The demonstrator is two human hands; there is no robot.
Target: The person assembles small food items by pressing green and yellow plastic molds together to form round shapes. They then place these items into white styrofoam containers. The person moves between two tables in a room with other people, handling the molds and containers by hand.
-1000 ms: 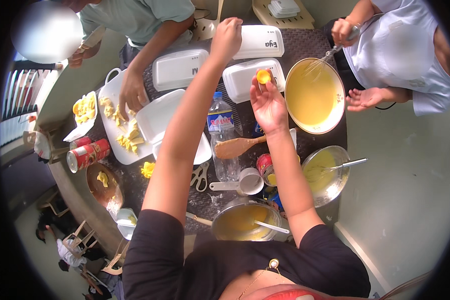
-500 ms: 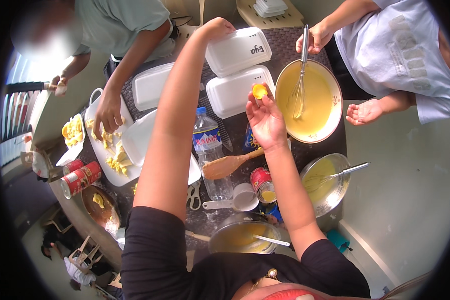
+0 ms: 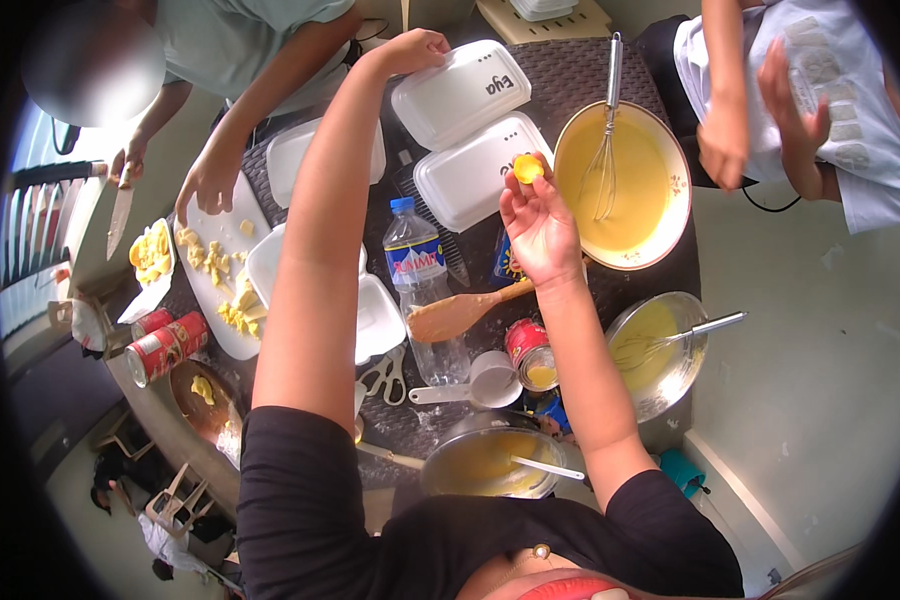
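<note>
My left hand reaches to the far side of the table, its curled fingers at the corner of a white foam food box with dark writing on the lid. A second closed foam box lies just nearer. My right hand is palm up beside that box, pinching a small yellow, round, cup-like thing between its fingertips. To its right stands a wide bowl of yellow batter with a whisk resting in it. A wooden spoon lies across a plastic bottle below my hands.
At left a person holds a knife beside a cutting board with yellow pieces. Another person stands at right. Nearer are a metal bowl with a whisk, a batter bowl, red cans, scissors and a measuring cup.
My left hand and the far foam box have shifted left. The person at right has let go of the whisk and drawn back. At left, a knife has come into view in the other person's hand.
</note>
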